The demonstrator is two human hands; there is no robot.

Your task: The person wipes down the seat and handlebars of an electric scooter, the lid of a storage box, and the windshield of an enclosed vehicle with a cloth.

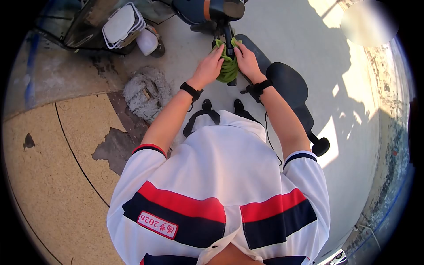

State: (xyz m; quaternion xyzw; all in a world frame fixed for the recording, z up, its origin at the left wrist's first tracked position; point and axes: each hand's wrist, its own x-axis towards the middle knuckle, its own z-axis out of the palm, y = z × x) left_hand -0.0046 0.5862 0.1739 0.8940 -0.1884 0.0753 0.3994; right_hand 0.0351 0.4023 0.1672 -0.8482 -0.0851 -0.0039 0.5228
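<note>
A green cloth [229,72] hangs in folds over a dark handlebar grip [232,82], whose end pokes out below it. My left hand [208,67] pinches the cloth's left side, fingers pointing away from me. On the other side, my right hand [246,62] holds the cloth's right edge near its upper corner. Between the hands a black bar [228,37] of the scooter shows. Black bands [191,92] circle both wrists. What lies under the cloth is hidden.
The scooter's dark front body [210,11] with an orange stripe is ahead, and its black seat [287,84] is at right. A white-framed chair [121,26] stands upper left. A grey, ragged round mass [146,93] lies on the ground. A stained wall [391,132] runs along the right.
</note>
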